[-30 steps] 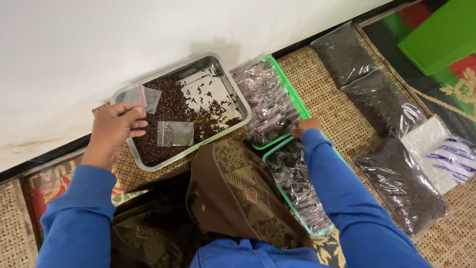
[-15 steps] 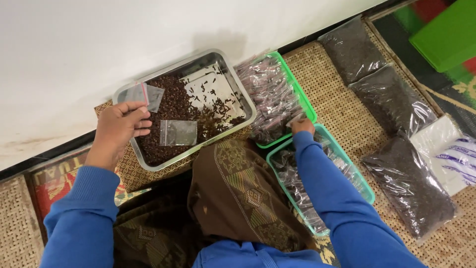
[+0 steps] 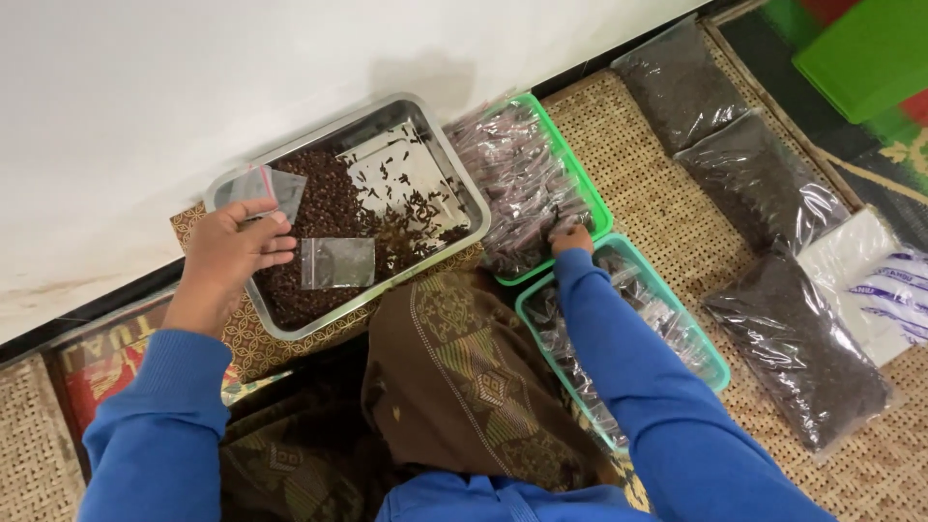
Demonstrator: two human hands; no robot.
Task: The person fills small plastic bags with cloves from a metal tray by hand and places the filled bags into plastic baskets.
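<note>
Left hand (image 3: 232, 253) pinching a small clear bag (image 3: 271, 186) over the metal tray (image 3: 454, 179) of cloves: light, limp, slippery, best gripped at the rim.

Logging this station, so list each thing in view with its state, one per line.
Left hand: holding a small clear pouch, which looks empty.
Right hand: resting on packets in the upper green tray.
Metal tray: partly filled with brown cloves.
Second pouch: lying flat on the cloves.
Upper green tray: heaped.
Lower green tray: holds packets.
</note>
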